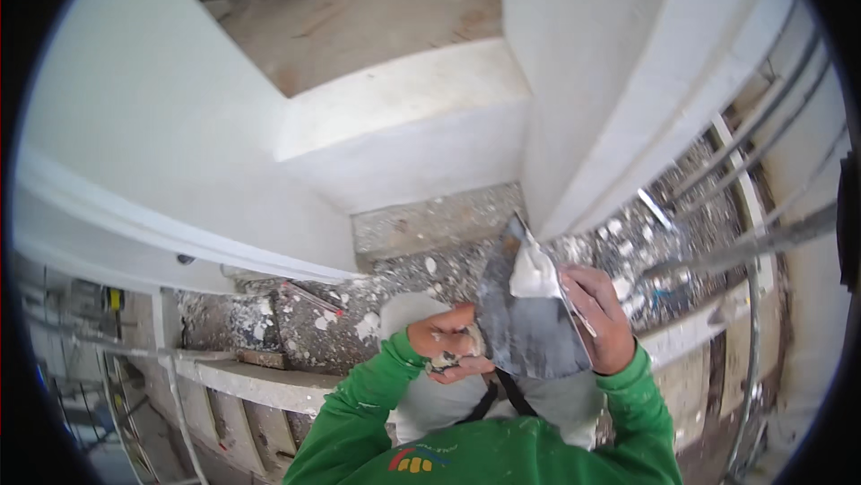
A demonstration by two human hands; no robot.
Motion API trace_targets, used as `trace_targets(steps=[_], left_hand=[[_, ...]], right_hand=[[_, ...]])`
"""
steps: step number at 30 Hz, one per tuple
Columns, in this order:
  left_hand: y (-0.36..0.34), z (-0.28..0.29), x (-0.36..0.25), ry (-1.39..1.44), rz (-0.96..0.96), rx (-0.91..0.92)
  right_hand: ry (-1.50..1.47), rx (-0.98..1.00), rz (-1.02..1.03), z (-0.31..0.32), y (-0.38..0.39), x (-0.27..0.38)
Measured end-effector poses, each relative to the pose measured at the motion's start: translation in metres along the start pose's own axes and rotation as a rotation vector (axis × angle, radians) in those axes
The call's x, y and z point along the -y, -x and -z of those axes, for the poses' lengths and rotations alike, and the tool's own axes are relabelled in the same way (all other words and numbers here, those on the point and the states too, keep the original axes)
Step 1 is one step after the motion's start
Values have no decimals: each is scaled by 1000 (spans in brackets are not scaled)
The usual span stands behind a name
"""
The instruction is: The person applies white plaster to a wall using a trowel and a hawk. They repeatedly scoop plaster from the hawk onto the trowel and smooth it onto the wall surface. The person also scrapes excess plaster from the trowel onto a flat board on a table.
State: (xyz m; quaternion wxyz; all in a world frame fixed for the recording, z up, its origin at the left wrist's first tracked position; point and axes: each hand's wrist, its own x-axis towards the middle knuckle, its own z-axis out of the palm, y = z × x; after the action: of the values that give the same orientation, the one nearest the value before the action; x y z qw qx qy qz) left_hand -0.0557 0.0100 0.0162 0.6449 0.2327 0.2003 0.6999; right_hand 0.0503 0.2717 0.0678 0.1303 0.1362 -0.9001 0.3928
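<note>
A green shirt (511, 454) lay nearest. Above it, the left hand (448, 341) was closed at the edge of a dark board (529, 337), and the right hand (603, 316) gripped a thin flat tool (578, 310) (its handle was hard to make out). White paste (535, 271) sat at the board's far side, against the tool. The step looked like gathering paste; the next move probably called for a level board and a steady scoop. Beyond lay a white-flecked floor (314, 337), a white sill (404, 113), a pale wall (143, 81) and metal bars (762, 238).
</note>
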Motion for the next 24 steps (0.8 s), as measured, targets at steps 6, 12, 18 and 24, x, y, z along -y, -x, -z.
trace_targets(steps=[6, 12, 18, 24], left_hand=[[-3, -22, -27, -733, -236, -265], [-18, 9, 4, -655, -387, -731], [-19, 17, 15, -639, -461, -868], [-30, 8, 15, -754, -455, -993]], right_hand=[[-248, -412, -385, -5, 51, -103], [-1442, -768, -742, -20, 96, -198], [381, -410, -360, -43, 129, -243], [-1592, -752, -628, -90, 132, -300]])
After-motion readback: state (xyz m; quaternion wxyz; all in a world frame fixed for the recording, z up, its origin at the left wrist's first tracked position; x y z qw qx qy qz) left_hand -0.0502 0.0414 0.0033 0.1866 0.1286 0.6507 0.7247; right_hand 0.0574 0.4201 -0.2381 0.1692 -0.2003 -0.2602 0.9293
